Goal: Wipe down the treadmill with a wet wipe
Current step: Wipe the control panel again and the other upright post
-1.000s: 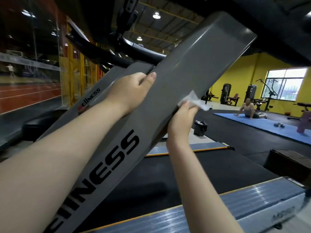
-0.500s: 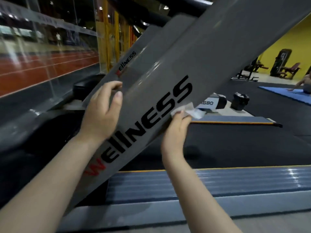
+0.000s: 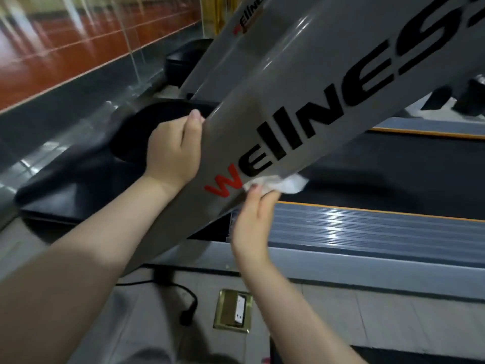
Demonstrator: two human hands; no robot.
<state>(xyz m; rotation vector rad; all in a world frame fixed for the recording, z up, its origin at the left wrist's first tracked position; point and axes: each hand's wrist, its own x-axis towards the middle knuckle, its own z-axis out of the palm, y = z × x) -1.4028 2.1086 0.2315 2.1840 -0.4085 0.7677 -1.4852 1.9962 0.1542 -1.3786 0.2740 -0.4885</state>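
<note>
my right hand pinches the wet wipe against the treadmill upright's lower edge; my left hand grips its far edge, fingers curled round.

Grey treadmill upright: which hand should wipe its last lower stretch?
Right hand: it already pinches the white wet wipe against the upright's lower edge. Left hand grips the far edge.

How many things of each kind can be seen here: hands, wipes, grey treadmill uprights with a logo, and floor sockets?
Hands: 2, the left hand and the right hand
Wet wipe: 1
Grey uprights with logo: 2, the near upright and the far upright
Floor socket: 1
Total: 6
</note>
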